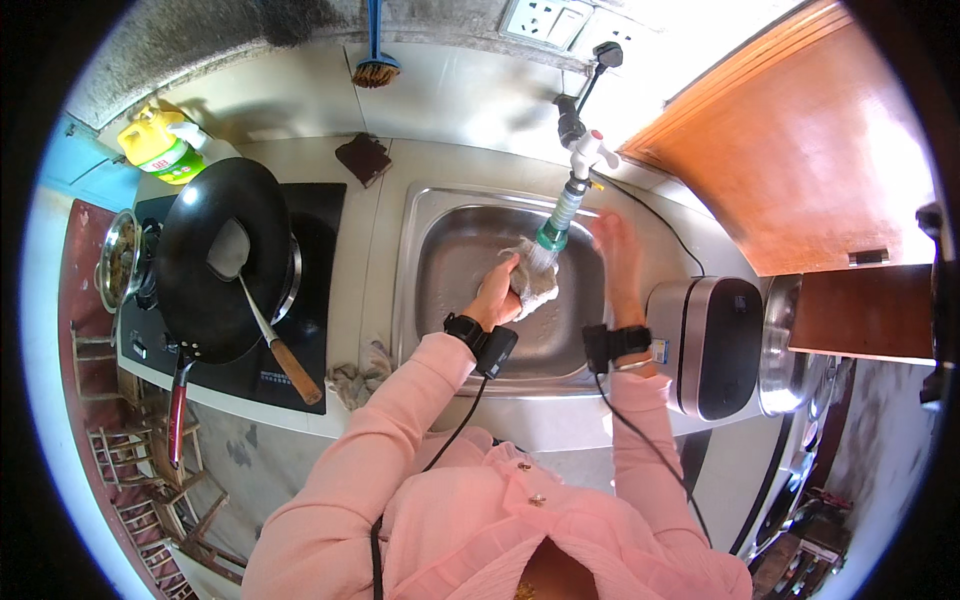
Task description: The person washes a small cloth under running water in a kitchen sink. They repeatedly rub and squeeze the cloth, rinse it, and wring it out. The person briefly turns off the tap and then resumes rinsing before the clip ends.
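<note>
Over the stainless steel sink (427,300), my left hand (496,292) holds a wet, light-coloured cloth (534,283). Water runs onto the cloth from the green spray nozzle (553,237) of the tap (587,155). My right hand (618,238) is raised at the sink's right edge, just right of the nozzle, blurred and touching nothing that I can make out. Its fingers are blurred too, though nothing shows in them.
On the left, a black wok (187,300) with a metal spatula (229,251) in it stands on the cooktop (316,300). A crumpled rag (355,384) lies by the counter's front edge. Right of the sink stands a rounded appliance (718,345); an orange cabinet door (787,150) is beyond.
</note>
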The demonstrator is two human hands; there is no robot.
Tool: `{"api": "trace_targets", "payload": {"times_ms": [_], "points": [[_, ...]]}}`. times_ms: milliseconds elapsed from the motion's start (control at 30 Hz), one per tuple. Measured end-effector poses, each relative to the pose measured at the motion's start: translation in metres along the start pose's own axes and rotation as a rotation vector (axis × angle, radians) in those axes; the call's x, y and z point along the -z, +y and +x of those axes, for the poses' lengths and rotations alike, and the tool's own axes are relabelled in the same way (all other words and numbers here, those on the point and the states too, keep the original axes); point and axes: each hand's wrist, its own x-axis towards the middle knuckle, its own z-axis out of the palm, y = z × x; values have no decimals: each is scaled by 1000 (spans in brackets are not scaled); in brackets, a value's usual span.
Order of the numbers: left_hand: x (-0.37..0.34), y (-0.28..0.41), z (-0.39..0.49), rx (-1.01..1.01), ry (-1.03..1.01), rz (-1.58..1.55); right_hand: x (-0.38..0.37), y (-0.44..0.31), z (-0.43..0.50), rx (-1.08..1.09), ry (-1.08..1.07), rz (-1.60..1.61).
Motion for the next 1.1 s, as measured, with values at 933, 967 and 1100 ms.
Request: {"api": "trace_targets", "payload": {"times_ms": [933,967,1100], "points": [[57,-34,14,-151,436,692,-66,107,-52,-108,-97,-684],[55,-33,15,-110,411,733,-66,106,-53,-33,10,-731],[58,-17,16,-157,348,558,-70,114,-59,-251,-273,-588]]}}
